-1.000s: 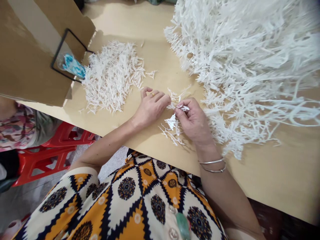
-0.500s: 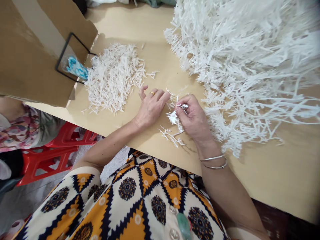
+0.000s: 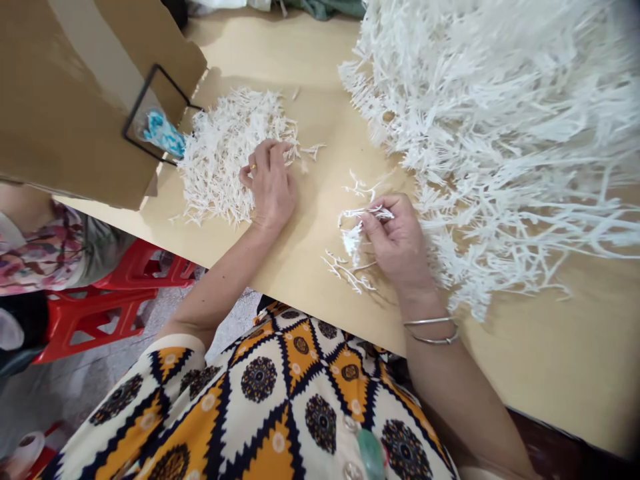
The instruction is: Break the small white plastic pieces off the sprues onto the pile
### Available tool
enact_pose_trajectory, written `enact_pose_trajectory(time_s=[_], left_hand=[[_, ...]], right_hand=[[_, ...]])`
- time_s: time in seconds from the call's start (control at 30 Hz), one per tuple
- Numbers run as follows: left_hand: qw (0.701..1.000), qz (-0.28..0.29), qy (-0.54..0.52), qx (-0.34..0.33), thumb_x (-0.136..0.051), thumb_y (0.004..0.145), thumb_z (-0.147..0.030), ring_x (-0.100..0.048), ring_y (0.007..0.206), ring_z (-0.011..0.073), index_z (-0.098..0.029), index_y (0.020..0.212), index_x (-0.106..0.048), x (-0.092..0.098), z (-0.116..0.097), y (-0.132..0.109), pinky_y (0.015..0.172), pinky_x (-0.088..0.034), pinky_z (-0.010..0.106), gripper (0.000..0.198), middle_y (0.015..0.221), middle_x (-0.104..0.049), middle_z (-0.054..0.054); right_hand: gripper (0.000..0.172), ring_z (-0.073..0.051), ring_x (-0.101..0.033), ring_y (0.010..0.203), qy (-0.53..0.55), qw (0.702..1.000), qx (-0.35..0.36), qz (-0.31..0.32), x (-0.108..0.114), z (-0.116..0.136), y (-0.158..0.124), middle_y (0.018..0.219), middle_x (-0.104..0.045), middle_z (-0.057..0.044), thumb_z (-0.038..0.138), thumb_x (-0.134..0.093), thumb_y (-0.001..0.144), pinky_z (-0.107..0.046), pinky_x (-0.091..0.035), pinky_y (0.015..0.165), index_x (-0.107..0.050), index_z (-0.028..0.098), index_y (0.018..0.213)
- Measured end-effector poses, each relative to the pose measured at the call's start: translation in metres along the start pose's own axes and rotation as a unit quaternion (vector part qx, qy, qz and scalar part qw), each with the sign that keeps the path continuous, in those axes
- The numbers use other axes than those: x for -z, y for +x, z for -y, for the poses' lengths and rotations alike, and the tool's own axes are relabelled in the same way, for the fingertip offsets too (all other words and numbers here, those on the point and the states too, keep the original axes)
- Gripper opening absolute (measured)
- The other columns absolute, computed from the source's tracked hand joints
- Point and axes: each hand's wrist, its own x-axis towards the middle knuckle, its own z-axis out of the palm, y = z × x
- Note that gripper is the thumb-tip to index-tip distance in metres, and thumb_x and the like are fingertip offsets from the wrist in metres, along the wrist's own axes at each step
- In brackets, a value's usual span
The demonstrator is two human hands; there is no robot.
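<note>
My right hand [image 3: 399,237] pinches a few thin white branched plastic sprigs [image 3: 354,233] between thumb and fingertips. Their forked ends stick out to the left, just above the table. Close by lie a loose white twig [image 3: 345,272] and another thin sprig [image 3: 364,187]. At the right edge of a small heap of short white sprigs [image 3: 215,167] is my left hand [image 3: 273,183], back up, fingers curled down. Its fingertips are partly hidden, so whatever they hold cannot be made out.
A large pile of white branched plastic pieces [image 3: 490,133] covers the right side of the brown-topped table [image 3: 310,253]. On the left stand a cardboard box [image 3: 85,100] and a black wire frame [image 3: 131,117] beside a blue-and-white bundle [image 3: 164,133]. Red stools [image 3: 95,323] and a seated person [image 3: 40,247] are beyond.
My left hand has moved left and away from my right hand, to the small heap, its fingers now curled downward. My right hand still pinches the sprigs, and the whole view has shifted slightly.
</note>
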Motion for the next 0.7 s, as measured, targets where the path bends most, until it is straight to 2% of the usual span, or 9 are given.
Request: enact_pose_trajectory(time_s=[0.1,0.17,0.27,0.37,0.43,0.53,0.63,0.7], left_hand=[[0.999,0.005,-0.04,-0.036,-0.056,0.093,-0.02,-0.046,0.143,0.0335,-0.028,0.132,-0.056,0.0,0.001,-0.004,0.117,-0.029,0.053,0.039,0.15,-0.055,0.014],[0.99,0.051,-0.06,-0.113,-0.053,0.094,-0.02,-0.049,0.142,0.0311,-0.026,0.127,-0.059,0.001,-0.001,-0.008,0.118,-0.028,0.05,0.034,0.144,-0.059,0.012],[0.951,0.142,-0.096,-0.259,-0.05,0.095,-0.02,-0.059,0.134,0.0246,-0.027,0.125,-0.06,0.002,-0.006,-0.015,0.115,-0.031,0.044,0.032,0.135,-0.067,0.007],[0.913,0.194,-0.12,-0.339,-0.048,0.098,-0.021,-0.062,0.131,0.0209,-0.028,0.133,-0.058,0.001,-0.011,-0.019,0.111,-0.033,0.041,0.037,0.138,-0.067,0.006],[0.903,0.21,-0.128,-0.352,-0.046,0.103,-0.022,-0.066,0.125,0.0181,-0.028,0.13,-0.06,0.0,-0.014,-0.02,0.11,-0.032,0.04,0.032,0.135,-0.071,0.005],[0.9,0.211,-0.156,-0.348,-0.045,0.109,-0.028,-0.071,0.107,0.0148,-0.025,0.117,-0.064,-0.002,-0.014,-0.019,0.107,-0.035,0.038,0.022,0.114,-0.078,0.002],[0.896,0.218,-0.187,-0.338,-0.05,0.108,-0.035,-0.07,0.09,0.0141,-0.023,0.107,-0.065,-0.001,-0.014,-0.018,0.099,-0.042,0.036,0.019,0.097,-0.077,0.001],[0.892,0.223,-0.2,-0.338,-0.053,0.106,-0.037,-0.068,0.087,0.0142,-0.023,0.102,-0.064,0.001,-0.015,-0.018,0.095,-0.046,0.035,0.019,0.092,-0.074,0.002]], right_hand=[[0.013,-0.016,-0.072,0.091,-0.001,1.0,0.005,0.001,-0.001,0.0,-0.002,0.094,-0.068,0.002,0.03,-0.066,0.097,-0.035,-0.06,0.087,-0.056,0.029,0.106],[0.013,-0.016,-0.074,0.097,0.002,1.0,0.006,-0.006,-0.002,0.002,-0.003,0.097,-0.07,0.001,0.031,-0.066,0.098,-0.036,-0.061,0.092,-0.056,0.029,0.106],[0.013,-0.016,-0.074,0.1,0.002,1.0,0.003,-0.015,-0.002,0.002,-0.003,0.101,-0.07,0.001,0.031,-0.065,0.098,-0.036,-0.061,0.094,-0.056,0.029,0.107],[0.014,-0.016,-0.072,0.099,-0.002,1.0,0.007,-0.016,-0.001,0.0,-0.002,0.103,-0.067,0.001,0.03,-0.064,0.097,-0.036,-0.06,0.092,-0.055,0.028,0.108],[0.019,-0.016,-0.069,0.095,-0.001,1.0,0.01,-0.023,-0.001,-0.002,-0.001,0.102,-0.064,0.0,0.029,-0.066,0.095,-0.036,-0.059,0.089,-0.054,0.028,0.109],[0.026,-0.015,-0.063,0.085,-0.002,1.0,0.006,-0.02,-0.002,-0.001,0.0,0.096,-0.06,0.001,0.026,-0.069,0.09,-0.035,-0.056,0.08,-0.051,0.028,0.109],[0.029,-0.015,-0.06,0.078,-0.013,1.0,-0.002,-0.009,-0.003,0.0,0.002,0.091,-0.059,0.001,0.023,-0.069,0.088,-0.034,-0.054,0.073,-0.049,0.028,0.108],[0.029,-0.015,-0.061,0.078,-0.025,1.0,-0.004,-0.014,-0.004,-0.001,0.002,0.092,-0.06,0.001,0.023,-0.068,0.088,-0.034,-0.054,0.072,-0.049,0.028,0.109]])
